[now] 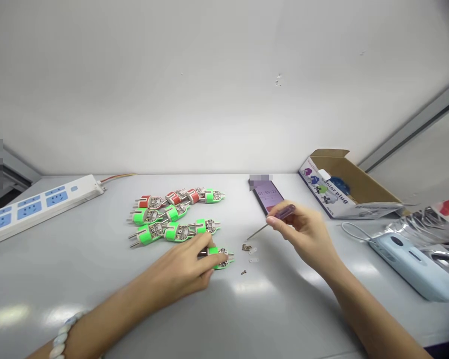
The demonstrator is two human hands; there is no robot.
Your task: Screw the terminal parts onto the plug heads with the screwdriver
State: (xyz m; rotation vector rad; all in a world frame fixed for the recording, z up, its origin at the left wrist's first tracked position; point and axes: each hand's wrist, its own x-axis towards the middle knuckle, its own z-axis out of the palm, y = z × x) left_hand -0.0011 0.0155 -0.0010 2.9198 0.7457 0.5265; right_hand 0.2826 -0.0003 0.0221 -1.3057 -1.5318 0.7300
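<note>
Pinched in my right hand (pixel 297 227) is a screwdriver (pixel 285 212) with a purple handle; its thin shaft points down-left to a small pile of screws (pixel 246 247). My left hand (pixel 194 262) holds a green plug (pixel 220 258) with its inner parts exposed, fingers on both its ends. Two small white strips (pixel 253 260) lie right of the plug, and a single screw (pixel 243 272) lies below the pile. Behind my left hand, several open green plugs (pixel 145 234) and red plugs (pixel 149 202) lie in rows.
A phone (pixel 268 193) showing a timer lies beyond my right hand. An open cardboard box (pixel 344 192) stands at the back right, near a light blue device (pixel 415 264) and clear plastic bags (pixel 419 227). At the left is a white power strip (pixel 41 204).
</note>
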